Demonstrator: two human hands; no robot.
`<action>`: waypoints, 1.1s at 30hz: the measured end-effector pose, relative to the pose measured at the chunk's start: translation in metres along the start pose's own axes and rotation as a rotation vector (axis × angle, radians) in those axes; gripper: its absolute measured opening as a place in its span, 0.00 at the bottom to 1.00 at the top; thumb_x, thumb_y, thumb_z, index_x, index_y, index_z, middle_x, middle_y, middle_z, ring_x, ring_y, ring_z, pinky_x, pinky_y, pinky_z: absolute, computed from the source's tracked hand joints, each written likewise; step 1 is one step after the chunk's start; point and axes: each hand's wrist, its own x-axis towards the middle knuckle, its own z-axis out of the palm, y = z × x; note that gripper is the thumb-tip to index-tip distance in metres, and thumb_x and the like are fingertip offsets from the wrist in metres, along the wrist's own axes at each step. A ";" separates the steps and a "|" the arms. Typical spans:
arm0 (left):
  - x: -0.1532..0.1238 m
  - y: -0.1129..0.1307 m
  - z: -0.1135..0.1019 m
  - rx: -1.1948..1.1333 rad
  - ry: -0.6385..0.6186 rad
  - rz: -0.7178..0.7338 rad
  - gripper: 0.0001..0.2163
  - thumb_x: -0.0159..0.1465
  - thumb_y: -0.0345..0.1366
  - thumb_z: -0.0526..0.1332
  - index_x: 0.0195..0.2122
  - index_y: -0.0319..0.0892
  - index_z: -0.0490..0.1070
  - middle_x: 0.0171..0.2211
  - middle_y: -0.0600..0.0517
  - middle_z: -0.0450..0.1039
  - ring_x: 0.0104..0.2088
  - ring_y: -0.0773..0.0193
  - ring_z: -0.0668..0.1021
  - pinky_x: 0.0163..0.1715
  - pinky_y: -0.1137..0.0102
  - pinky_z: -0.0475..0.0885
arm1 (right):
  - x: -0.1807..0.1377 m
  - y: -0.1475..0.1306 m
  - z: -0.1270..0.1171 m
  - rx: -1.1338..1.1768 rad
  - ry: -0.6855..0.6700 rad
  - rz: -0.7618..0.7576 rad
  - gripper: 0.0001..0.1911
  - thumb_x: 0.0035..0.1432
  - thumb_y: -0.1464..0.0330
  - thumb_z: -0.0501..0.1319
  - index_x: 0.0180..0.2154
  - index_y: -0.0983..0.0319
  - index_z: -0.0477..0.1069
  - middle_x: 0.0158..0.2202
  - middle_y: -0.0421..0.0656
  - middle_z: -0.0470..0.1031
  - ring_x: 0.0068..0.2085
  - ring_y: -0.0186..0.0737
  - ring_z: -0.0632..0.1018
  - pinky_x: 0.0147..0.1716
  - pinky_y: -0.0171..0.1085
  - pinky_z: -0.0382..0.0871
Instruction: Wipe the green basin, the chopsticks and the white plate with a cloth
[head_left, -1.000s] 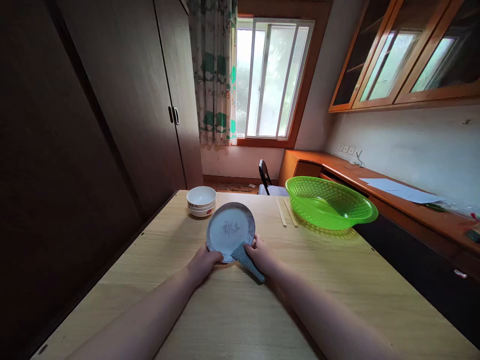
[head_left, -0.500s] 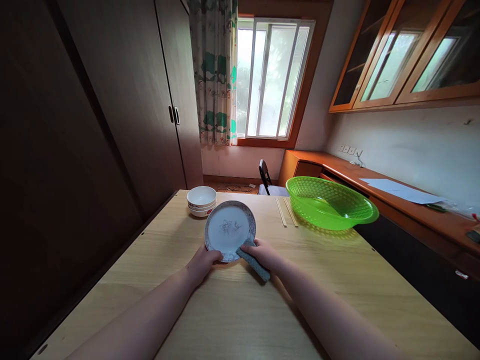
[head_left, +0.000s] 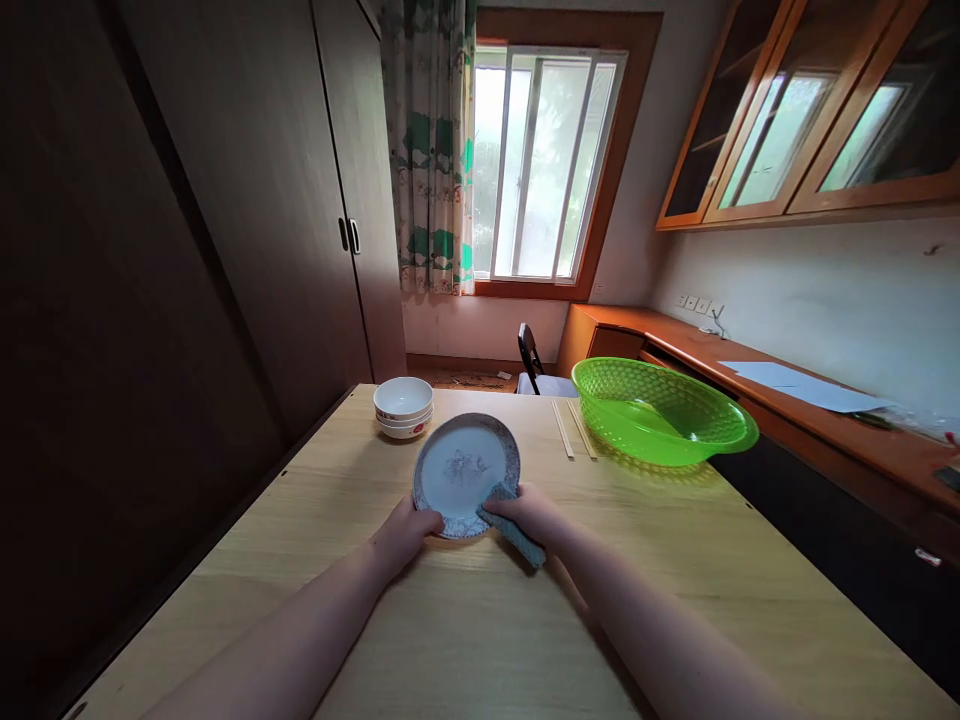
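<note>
Fingers (head_left: 430,521) of our left hand (head_left: 403,531) hold the plate (head_left: 457,478) by its low left rim, with the thumb on the front. Fingers of our right hand (head_left: 534,514) pinch a blue-grey cloth (head_left: 519,541), and it lies on the plate's low right edge. We have the plate in front of us, near the middle of the bench (head_left: 465,640), tipped so that its face looks at us. We can't quite tell if its bottom edge touches the bench. To wipe well, we think we should keep the left grip firm, press the cloth flat and go round the rim bit by bit. A loose end of the cloth hangs down, so we could fold it up. Past the plate are a stack of bowls (head_left: 403,412) on the left, chopsticks (head_left: 562,431), and a green basket (head_left: 667,430) on the right. We can read no brand or label. We see flowers on the plate and a red mark on a bowl, but no words.
</note>
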 end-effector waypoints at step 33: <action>-0.001 -0.017 0.016 -0.317 -0.154 -0.134 0.21 0.50 0.39 0.70 0.45 0.38 0.76 0.42 0.42 0.80 0.42 0.53 0.81 0.42 0.63 0.73 | -0.017 -0.003 0.046 0.242 0.166 -0.003 0.18 0.48 0.58 0.65 0.36 0.66 0.76 0.37 0.50 0.81 0.40 0.49 0.80 0.41 0.40 0.72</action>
